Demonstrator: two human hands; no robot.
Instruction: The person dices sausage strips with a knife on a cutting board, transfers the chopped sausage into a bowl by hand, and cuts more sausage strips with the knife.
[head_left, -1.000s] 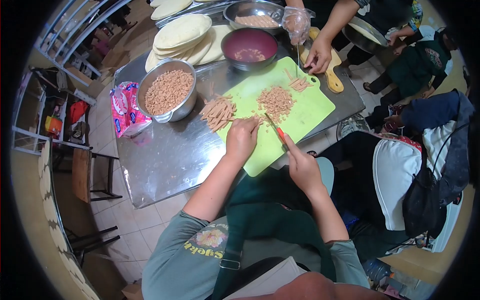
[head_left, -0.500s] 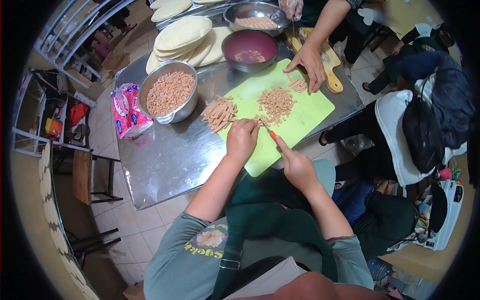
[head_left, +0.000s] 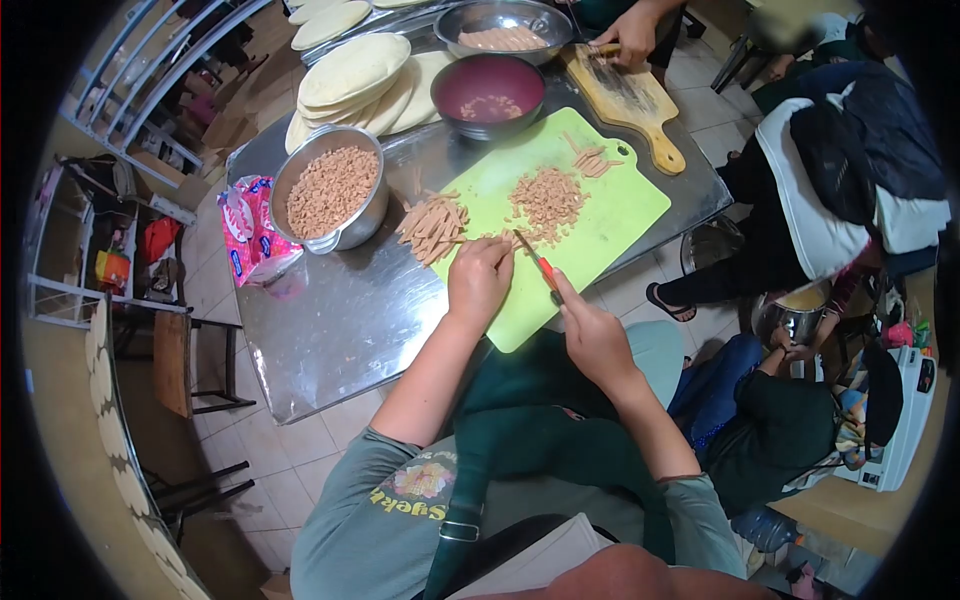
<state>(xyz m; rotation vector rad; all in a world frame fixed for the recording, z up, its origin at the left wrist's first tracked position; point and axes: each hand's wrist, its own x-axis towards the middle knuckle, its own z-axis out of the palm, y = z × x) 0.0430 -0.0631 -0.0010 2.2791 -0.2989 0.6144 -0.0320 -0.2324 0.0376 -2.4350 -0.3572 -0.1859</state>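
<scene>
On the green cutting board [head_left: 590,235], my right hand [head_left: 592,325] grips a knife [head_left: 540,262] with a red and black handle. Its blade tip rests by the fingers of my left hand [head_left: 480,275], which are curled down onto light-brown strips at the board's left edge. What exactly lies under those fingertips is hidden. A pile of uncut sausage-like strips [head_left: 433,228] sits just left of that hand. Small chopped pieces [head_left: 547,203] are heaped mid-board, and a few short strips [head_left: 594,162] lie near the far corner.
A metal pot [head_left: 335,190] full of chopped pieces stands left, beside a pink package [head_left: 248,225]. Behind are stacked flatbreads [head_left: 355,70], a maroon bowl [head_left: 490,90] and a steel bowl [head_left: 505,28]. A co-worker's hand [head_left: 632,35] touches a wooden board [head_left: 625,95]. Other people are at right.
The co-worker's hand has left the short strips on the green board and moved back to the wooden board. My hands stay in nearly the same place, the knife slightly shifted.
</scene>
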